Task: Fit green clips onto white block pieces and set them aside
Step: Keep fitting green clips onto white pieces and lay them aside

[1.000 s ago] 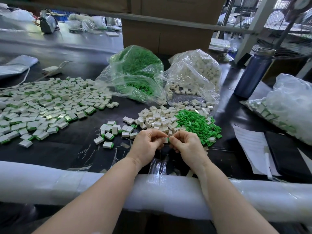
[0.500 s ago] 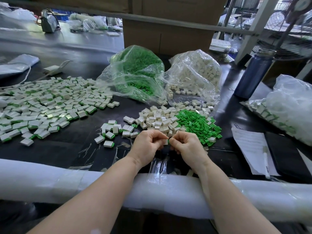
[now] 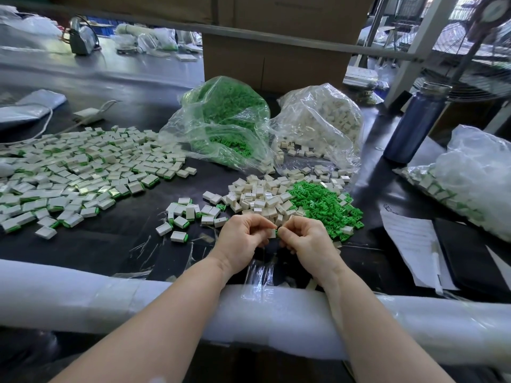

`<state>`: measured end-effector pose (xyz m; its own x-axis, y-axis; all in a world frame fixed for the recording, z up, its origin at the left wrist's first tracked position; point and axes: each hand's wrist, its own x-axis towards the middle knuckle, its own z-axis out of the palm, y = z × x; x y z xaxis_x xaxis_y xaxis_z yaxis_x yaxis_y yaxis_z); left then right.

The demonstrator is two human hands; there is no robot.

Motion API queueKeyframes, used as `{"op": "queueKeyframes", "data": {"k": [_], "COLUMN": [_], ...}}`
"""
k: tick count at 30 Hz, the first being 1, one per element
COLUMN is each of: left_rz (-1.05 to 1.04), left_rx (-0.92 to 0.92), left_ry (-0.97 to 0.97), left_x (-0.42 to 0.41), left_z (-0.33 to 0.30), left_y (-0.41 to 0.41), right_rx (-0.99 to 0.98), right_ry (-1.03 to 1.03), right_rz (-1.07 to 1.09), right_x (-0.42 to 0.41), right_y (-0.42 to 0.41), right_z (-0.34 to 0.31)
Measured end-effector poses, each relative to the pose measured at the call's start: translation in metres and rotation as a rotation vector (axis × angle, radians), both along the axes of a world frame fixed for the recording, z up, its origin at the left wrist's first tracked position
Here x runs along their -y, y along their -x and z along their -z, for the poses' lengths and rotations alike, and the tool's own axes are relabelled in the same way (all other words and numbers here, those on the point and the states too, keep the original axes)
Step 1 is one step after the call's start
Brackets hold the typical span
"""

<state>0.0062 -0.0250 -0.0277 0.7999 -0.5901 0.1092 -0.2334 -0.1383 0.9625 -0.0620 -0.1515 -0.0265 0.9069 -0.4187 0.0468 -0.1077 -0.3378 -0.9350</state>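
Note:
My left hand [image 3: 243, 239] and my right hand [image 3: 307, 241] meet just in front of the loose piles, fingers curled. Between their fingertips sits a small white block piece [image 3: 272, 233]; a bit of green shows at my right fingertips, mostly hidden. Behind my hands lies a heap of bare white block pieces [image 3: 260, 197] and, to its right, a heap of green clips [image 3: 320, 205]. A small group of fitted pieces [image 3: 188, 214] lies left of my hands. A wide spread of fitted pieces [image 3: 77, 172] covers the left of the black table [image 3: 110, 239].
An open bag of green clips [image 3: 226, 114] and a bag of white blocks [image 3: 323, 117] stand behind the heaps. A blue bottle [image 3: 414, 123], a full bag [image 3: 475, 178], papers [image 3: 412, 244] and a dark notebook [image 3: 470, 258] sit at right. A foam-wrapped rail [image 3: 138, 297] runs along the near edge.
Both hands stay together at the same spot, fingers working slightly on the piece. The view has shifted a little.

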Motion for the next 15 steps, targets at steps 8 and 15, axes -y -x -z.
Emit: {"op": "queueKeyframes", "data": {"k": [8,15], "left_rz": [0.029,-0.008], "left_rx": [0.038,0.062], "left_ry": [-0.056,-0.026], "left_x": [-0.0017,0.0007], "left_z": [-0.0006,-0.0004], "left_y": [0.0018,0.0014], "right_rx": [-0.051,0.023], "right_ry": [0.041,0.028], "right_rz": [-0.026,0.025], "right_x": [0.0006,-0.0009], "right_y": [-0.0002,-0.0015], "right_z": [0.0007,0.0020]}}
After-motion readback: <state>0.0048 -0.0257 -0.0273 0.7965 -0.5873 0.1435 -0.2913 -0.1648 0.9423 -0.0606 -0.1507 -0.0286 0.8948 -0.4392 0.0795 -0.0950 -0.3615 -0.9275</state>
